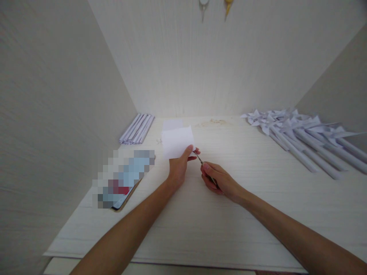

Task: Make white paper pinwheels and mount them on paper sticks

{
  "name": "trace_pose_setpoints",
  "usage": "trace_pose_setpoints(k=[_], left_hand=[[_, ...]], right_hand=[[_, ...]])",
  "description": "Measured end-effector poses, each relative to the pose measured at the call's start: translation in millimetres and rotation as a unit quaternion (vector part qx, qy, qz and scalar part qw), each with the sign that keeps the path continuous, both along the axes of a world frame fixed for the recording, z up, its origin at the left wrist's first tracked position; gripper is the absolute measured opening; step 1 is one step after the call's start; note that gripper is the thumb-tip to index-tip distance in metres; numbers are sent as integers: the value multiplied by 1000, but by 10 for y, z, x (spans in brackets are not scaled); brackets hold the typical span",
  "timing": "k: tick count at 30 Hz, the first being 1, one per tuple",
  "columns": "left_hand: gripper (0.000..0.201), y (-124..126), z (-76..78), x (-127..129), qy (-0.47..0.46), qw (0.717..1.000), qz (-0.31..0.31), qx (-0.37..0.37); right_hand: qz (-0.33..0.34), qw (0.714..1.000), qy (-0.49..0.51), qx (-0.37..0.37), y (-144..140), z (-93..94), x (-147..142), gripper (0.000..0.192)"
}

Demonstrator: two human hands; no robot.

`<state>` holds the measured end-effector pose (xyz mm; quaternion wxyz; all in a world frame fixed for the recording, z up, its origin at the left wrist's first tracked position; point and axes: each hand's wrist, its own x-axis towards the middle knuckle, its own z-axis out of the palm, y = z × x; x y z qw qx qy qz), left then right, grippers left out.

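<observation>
My left hand (178, 168) pinches the white paper sheet (177, 142) by its near right corner, while my right hand (219, 179) grips scissors (200, 160) just beside that corner.

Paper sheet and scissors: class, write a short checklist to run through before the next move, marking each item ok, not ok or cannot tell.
1. Left hand grips the paper sheet: ok.
2. Right hand holds the scissors: ok.
3. Blade tip meets the sheet's lower edge: ok.
4. Blades open: cannot tell.
5. Left thumb away from the blades: not ok, very close.
6. Phone, paper rolls and pinwheels lie apart: ok.
</observation>
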<state>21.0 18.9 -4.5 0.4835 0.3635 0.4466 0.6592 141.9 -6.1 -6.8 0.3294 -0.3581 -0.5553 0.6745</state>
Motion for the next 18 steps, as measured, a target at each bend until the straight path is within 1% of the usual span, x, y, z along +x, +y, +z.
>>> trace_pose_setpoints(k=[8,18], left_hand=[[19,-8,10,11,3,1000,0,-16],[19,-6,12,16,6,1000,0,-16]], right_hand=[[-17,1000,-2,5,7,-7,8,38],[-30,1000,-6,4,0,1,1,41]])
